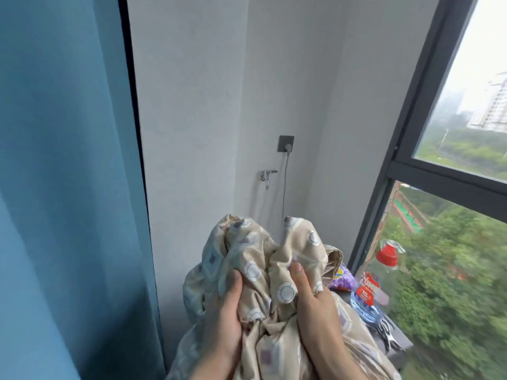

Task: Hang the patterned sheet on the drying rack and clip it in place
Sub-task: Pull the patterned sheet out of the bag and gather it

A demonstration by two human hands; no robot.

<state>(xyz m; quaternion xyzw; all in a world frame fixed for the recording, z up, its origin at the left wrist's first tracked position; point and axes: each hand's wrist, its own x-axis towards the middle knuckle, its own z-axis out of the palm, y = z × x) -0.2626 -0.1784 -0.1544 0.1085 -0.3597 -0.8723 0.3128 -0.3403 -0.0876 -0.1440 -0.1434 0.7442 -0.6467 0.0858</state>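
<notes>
The patterned sheet (260,259) is beige with white circles and purple squares, bunched into a crumpled bundle at the lower middle of the head view. My left hand (225,316) grips the bundle on its left side, thumb pressed into the cloth. My right hand (315,305) grips it on the right, thumb up on a fold. Both hands hold the sheet up in front of a white wall corner. No drying rack or clips can be identified in this view.
A blue curtain (60,187) hangs at the left. A wall socket (286,144) with a cord and a tap (267,175) sit on the far wall. At the right are a large window (428,171), a clear bottle with a red cap (370,292), and a purple packet (343,279).
</notes>
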